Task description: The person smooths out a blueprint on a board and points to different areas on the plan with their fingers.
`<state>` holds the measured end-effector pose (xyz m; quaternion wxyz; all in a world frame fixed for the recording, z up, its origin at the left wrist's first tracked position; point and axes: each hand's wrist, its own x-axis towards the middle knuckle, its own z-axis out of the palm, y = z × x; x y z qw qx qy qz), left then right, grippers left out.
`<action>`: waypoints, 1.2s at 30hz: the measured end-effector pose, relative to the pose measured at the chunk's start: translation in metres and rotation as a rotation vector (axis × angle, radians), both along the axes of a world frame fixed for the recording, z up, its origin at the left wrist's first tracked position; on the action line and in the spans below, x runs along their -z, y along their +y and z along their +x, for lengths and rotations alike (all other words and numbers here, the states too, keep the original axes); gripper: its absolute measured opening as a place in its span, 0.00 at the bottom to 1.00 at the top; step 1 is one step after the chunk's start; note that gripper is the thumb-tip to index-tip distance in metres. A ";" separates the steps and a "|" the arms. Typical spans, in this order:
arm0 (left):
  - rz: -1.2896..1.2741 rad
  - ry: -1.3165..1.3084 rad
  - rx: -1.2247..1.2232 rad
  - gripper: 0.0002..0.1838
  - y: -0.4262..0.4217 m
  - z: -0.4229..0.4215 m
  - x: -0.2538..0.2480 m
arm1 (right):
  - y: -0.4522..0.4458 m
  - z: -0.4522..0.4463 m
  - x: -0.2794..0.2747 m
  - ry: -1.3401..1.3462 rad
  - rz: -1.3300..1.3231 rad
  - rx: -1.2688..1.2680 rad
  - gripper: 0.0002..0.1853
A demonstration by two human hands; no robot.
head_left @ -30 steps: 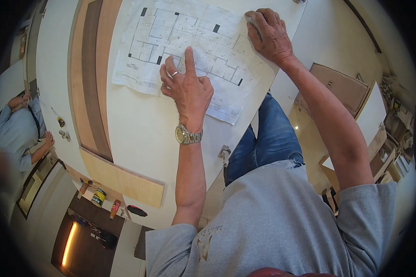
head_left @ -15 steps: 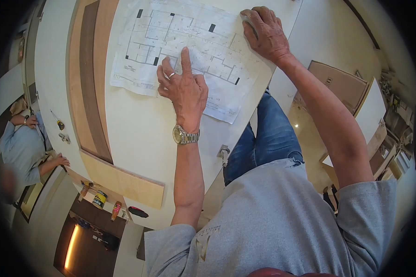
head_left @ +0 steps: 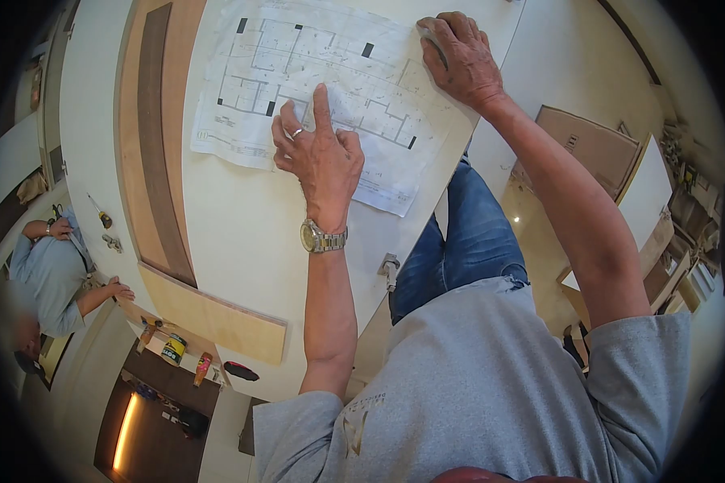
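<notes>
A paper floor plan [head_left: 242, 137] lies creased on a white board [head_left: 242, 209]. My left hand [head_left: 322, 161], with a ring and a metal watch [head_left: 324, 237], rests on its lower middle. The index finger is stretched out onto the drawing, the other fingers are loosely bent and apart, and nothing is held. At the plan's upper right edge, my right hand [head_left: 466, 64] curls over a small greyish thing, mostly hidden under the fingers; I cannot make out what it is.
Long wood strips [head_left: 157, 137] and a pale plywood piece [head_left: 217, 310] lie left of the plan. A screwdriver [head_left: 102, 213], a yellow can [head_left: 174, 348] and a dark oval item [head_left: 241, 370] are nearby. Another person [head_left: 52, 270] leans in at far left. Cardboard [head_left: 580, 149] stands at right.
The other person at far left has shifted a little toward the board, one hand moving slightly right. My own hands stay almost in place.
</notes>
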<state>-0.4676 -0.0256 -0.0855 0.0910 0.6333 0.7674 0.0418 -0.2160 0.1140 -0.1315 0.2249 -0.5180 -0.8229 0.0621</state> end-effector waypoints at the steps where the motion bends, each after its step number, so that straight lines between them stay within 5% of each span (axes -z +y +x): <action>1: 0.000 -0.002 -0.002 0.44 0.000 0.000 0.000 | 0.000 0.000 0.000 0.000 0.000 -0.001 0.19; 36: -0.024 -0.011 -0.004 0.44 0.001 -0.001 -0.001 | 0.000 -0.001 -0.002 0.001 -0.010 0.000 0.20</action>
